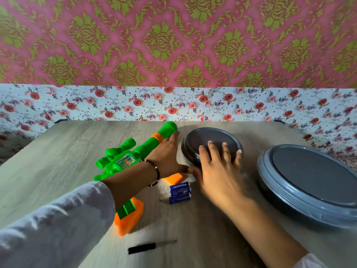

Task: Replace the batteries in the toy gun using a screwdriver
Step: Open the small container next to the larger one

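On the wooden tabletop [58, 151] lies a green and orange toy gun [123, 161]. The left hand [166, 153] rests flat just beside its barrel, fingers straight. The right hand [218, 167] spreads over a small dark round lid [212, 136]. Blue batteries [179, 192], an orange cover [172, 178] and a black screwdriver [150, 246] lie nearby; a larger grey lid [313, 182] sits right.

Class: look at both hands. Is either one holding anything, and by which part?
Nothing is gripped. The right hand rests spread-fingered on the small lid; the left hand lies open beside the toy gun.
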Motion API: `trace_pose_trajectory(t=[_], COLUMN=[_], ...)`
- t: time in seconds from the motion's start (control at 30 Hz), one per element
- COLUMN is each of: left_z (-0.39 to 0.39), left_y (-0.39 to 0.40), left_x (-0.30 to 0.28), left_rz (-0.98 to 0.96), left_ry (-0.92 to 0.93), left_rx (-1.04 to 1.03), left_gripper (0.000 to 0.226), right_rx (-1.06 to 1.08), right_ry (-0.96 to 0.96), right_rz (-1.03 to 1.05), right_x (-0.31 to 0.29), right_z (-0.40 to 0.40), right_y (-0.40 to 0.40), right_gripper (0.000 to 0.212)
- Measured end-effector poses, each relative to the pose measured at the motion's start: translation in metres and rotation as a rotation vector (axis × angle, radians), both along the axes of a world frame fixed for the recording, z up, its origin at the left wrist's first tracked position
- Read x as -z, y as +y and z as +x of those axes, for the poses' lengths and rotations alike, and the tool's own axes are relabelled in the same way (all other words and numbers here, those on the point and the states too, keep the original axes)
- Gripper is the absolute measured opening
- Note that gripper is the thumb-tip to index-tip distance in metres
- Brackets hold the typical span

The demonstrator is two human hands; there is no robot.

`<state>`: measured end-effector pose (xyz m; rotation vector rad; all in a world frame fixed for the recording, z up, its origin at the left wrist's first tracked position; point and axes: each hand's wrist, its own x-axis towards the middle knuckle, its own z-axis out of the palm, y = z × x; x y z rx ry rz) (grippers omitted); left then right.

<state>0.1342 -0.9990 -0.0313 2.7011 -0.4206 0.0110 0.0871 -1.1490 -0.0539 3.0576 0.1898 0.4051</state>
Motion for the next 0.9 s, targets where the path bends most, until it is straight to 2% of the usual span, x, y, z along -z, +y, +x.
trace_pose_trajectory(t=[0.07,0.2,0.3,0.43,0.6,0.77,0.87,0.9], left_z=[0.003,0.006,0.006,0.006,0.012,0.018,0.017,0.017], left_y=[-0.004,-0.016,-0.019,-0.019,-0.017,-0.015,-0.015,-0.015], left_x=[0.002,0.005,0.006,0.012,0.018,0.022,0.021,0.02], left_rz=[-0.005,-0.062,-0.105,-0.145,-0.178,-0.212,-0.208,-0.199], left_ry=[0.06,0.133,0.13,0.109,0.059,0.057,0.034,0.034], left_rx=[-0.008,-0.027,-0.005,-0.004,-0.002,-0.002,0.003,0.002], left_gripper=[0.122,0.123,0.122,0.114,0.117,0.113,0.11,0.113], right_rx=[0.055,0.042,0.0,-0.027,-0.053,-0.097,-0.145,-0.167], right_ry=[-0.027,-0.19,-0.207,-0.194,-0.205,-0.174,-0.252,-0.297], right_rz=[-0.067,-0.084,-0.102,-0.152,-0.307,-0.445,-0.518,-0.499], right_x=[0.001,0.008,0.008,0.009,0.007,0.005,-0.003,-0.007], right_z=[0.001,0.01,0.014,0.015,0.017,0.025,0.028,0.031], right_y=[0.004,0.006,0.004,-0.002,0.001,-0.002,-0.002,-0.004], right_gripper=[0.06,0.041,0.043,0.064,0.047,0.052,0.034,0.035])
